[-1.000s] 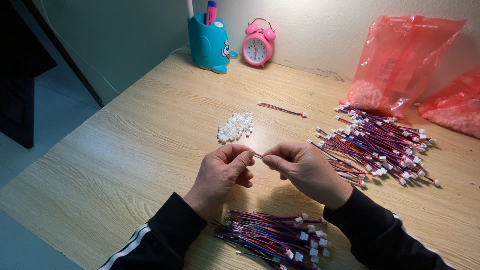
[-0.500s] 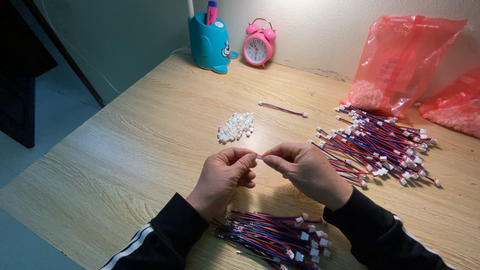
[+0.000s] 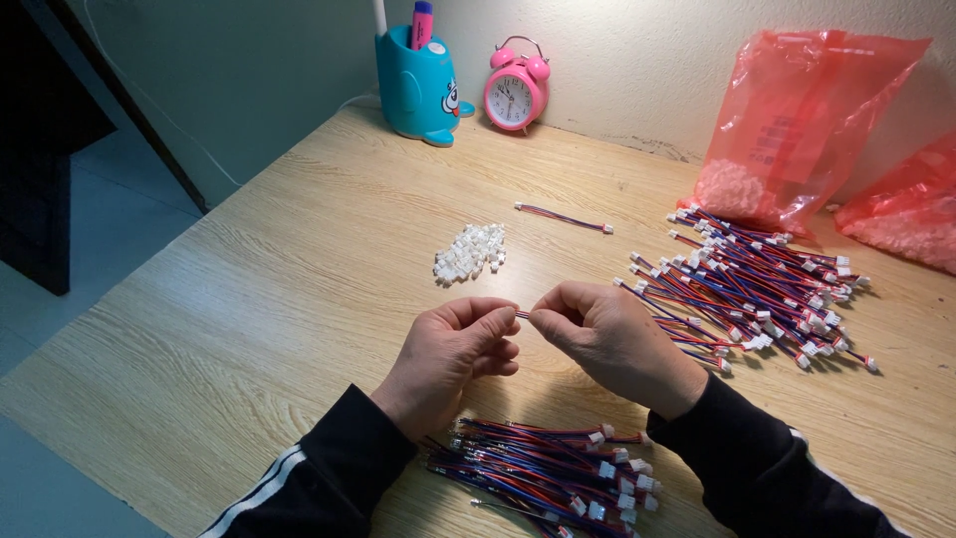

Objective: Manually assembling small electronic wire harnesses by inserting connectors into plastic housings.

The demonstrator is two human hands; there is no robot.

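Note:
My left hand (image 3: pixel 450 354) and my right hand (image 3: pixel 609 339) meet fingertip to fingertip above the wooden table (image 3: pixel 299 289). Between them they pinch one short red and blue wire (image 3: pixel 522 315), of which only a small bit shows. A small heap of white plastic connectors (image 3: pixel 470 253) lies just beyond my hands. A bundle of red and blue wires with white plugs (image 3: pixel 548 468) lies close to me, under my wrists. A larger spread pile of the same wires (image 3: pixel 752 284) sits to the right.
A single wire (image 3: pixel 563 217) lies alone past the connectors. At the back stand a blue pen holder (image 3: pixel 420 88) and a pink alarm clock (image 3: pixel 515 92). Two red plastic bags (image 3: pixel 797 125) of white parts lean on the wall at right.
My hands have drawn closer together, so less of the wire shows between the fingertips. Nothing else on the table has moved.

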